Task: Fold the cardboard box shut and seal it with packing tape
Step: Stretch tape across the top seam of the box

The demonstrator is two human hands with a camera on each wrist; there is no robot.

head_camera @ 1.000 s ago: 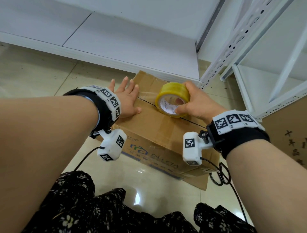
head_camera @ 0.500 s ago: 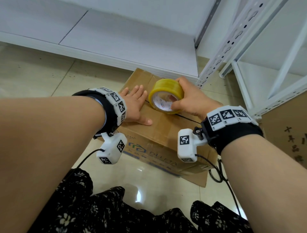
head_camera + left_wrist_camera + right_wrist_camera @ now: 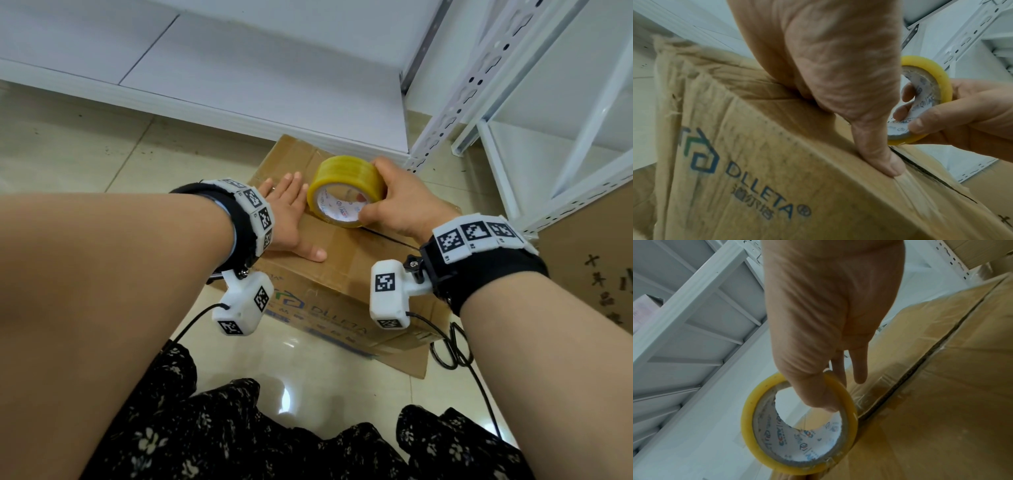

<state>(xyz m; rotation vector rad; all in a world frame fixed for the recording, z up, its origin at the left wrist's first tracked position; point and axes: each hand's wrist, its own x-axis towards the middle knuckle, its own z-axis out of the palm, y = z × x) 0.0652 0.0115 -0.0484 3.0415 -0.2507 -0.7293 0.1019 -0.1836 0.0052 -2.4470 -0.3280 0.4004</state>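
A brown cardboard box with blue print stands on the tiled floor, its top flaps folded down with a dark seam between them. My left hand lies flat on the top's left part, fingers straight, thumb pressing near the seam. My right hand grips a yellow roll of packing tape, thumb on its side, fingers inside the core. The roll stands on edge on the seam. Clear tape lies along the seam by the roll.
White metal shelving stands behind and to the right of the box. A low white shelf board runs along the back. Another printed carton is at the right. Cables trail on the glossy tiles by my patterned clothing.
The right hand has rolled the tape roll leftwards along the seam. The left hand has shifted a little on the top flap and stays flat.
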